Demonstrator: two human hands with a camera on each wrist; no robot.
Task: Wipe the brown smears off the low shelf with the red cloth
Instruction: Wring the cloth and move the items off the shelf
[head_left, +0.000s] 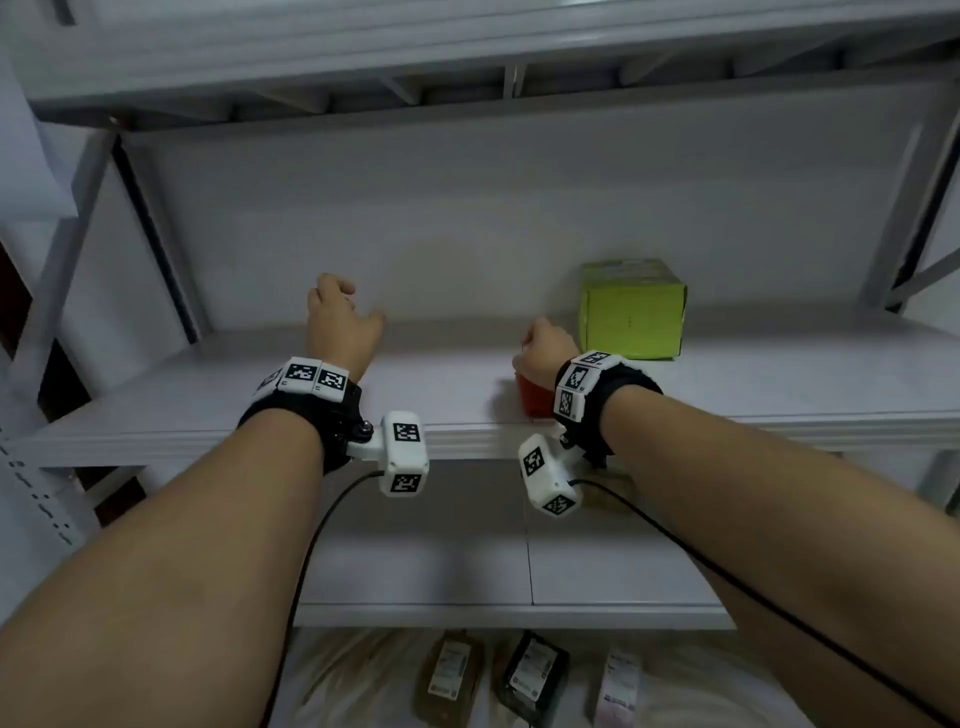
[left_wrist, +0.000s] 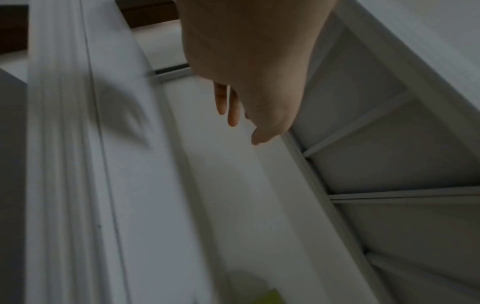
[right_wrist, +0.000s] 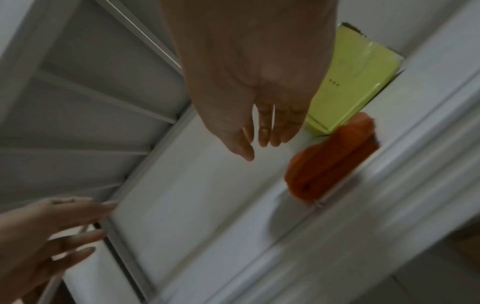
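The red cloth (head_left: 534, 401) lies folded near the front edge of the middle shelf (head_left: 426, 384); the right wrist view shows the red cloth (right_wrist: 332, 162) lying free. My right hand (head_left: 545, 351) hovers just above and behind it, and there my right hand (right_wrist: 259, 148) has relaxed fingers that hold nothing. My left hand (head_left: 337, 306) hangs over the same shelf further left, and my left hand (left_wrist: 241, 127) is empty with loose fingers. The low shelf (head_left: 441, 561) lies below my wrists. A faint brownish patch (head_left: 615, 480) shows on it, mostly hidden behind my right wrist.
A green box (head_left: 631, 312) stands on the middle shelf just right of my right hand, against the back wall. Another shelf (head_left: 467, 47) hangs close overhead. Metal uprights (head_left: 904, 208) frame both sides. Several bottles and packets (head_left: 530, 675) lie on the floor under the low shelf.
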